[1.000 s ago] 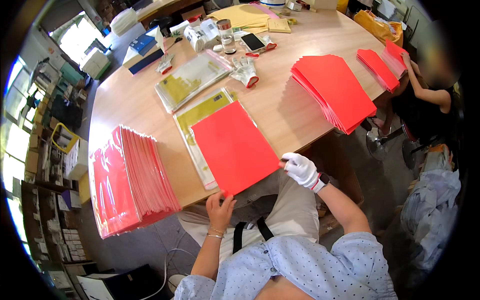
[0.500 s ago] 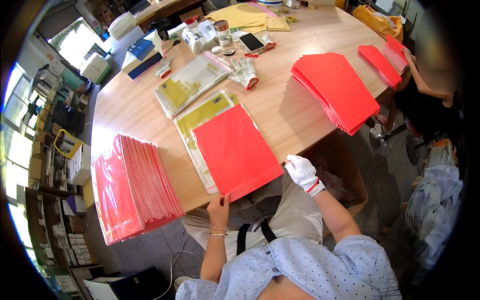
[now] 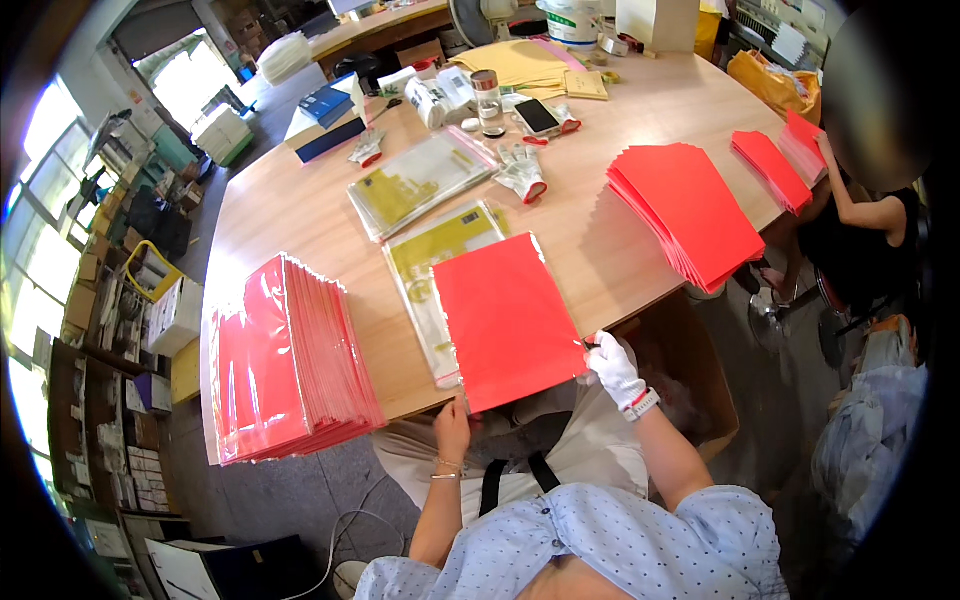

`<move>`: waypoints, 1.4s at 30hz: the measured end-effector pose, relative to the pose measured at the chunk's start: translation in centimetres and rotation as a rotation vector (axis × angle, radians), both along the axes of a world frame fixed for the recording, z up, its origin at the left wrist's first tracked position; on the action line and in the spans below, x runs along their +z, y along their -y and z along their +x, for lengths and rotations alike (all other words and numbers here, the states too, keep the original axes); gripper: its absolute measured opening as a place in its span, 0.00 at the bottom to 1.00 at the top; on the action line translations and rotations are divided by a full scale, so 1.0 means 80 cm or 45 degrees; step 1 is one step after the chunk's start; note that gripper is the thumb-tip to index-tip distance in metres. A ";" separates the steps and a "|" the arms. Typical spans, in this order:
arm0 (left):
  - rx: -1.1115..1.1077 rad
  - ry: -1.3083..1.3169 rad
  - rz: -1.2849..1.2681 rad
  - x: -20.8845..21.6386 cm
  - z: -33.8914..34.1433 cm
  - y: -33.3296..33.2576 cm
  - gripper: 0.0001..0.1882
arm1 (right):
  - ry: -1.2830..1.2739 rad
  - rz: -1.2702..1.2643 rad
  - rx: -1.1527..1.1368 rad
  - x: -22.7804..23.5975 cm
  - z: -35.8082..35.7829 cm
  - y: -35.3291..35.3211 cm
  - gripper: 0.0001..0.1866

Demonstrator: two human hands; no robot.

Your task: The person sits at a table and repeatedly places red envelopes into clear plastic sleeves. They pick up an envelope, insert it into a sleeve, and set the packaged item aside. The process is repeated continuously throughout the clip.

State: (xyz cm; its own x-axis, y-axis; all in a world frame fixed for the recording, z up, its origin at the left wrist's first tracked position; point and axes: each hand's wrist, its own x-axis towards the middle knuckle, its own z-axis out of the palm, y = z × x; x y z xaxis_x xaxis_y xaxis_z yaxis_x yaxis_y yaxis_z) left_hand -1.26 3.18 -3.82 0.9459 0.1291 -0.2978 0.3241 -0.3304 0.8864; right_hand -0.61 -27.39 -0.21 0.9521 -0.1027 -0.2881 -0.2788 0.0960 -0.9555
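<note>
A red sheet in a clear plastic bag lies at the table's near edge, its near end sticking out over my lap. My bare left hand is closed on the near left corner of the bag. In a white glove, my right hand is closed at the right side near the other corner. A small dark thing shows at its fingertips, too small to make out. Under the sheet lie clear bags with yellow-green print, and a second pile of such bags lies beyond.
Bagged red sheets are piled at the left. A fanned stack of red sheets lies at the right. Farther back are a white glove, a phone and a glass jar. A co-worker's arm reaches to red sheets at the far right.
The view has shifted, so the table sits farther right and lower in the picture. The bagged red sheet has turned a little more upright, with both hands still at its near corners.
</note>
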 end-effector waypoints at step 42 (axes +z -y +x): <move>0.609 1.741 1.055 0.281 -0.076 -0.216 0.21 | 0.924 -1.938 -0.101 0.180 0.018 0.137 0.18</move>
